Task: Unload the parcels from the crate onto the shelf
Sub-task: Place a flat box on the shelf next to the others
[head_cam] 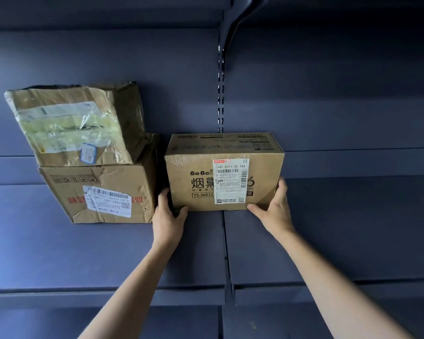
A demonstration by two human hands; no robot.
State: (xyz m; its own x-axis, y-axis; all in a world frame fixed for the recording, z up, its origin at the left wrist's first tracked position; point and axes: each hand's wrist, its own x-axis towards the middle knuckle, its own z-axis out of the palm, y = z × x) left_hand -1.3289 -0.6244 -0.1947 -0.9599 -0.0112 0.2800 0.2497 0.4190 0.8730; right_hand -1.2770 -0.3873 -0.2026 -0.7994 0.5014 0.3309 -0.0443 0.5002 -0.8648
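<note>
The BoBo carton [224, 172] sits on the dark shelf [328, 216], right of two stacked crumpled boxes [96, 155]. The left hand [168, 216] and right hand [273, 206] clasp its lower near corners. It looks stiff, moderately light; those low edges suit gripping.

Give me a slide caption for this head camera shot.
Both hands grip a BoBo parcel on the shelf.

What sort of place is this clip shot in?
Probably a parcel storeroom or pickup point: dark metal shelving on a slotted upright, holding labelled cardboard parcels, one held by both hands.
</note>
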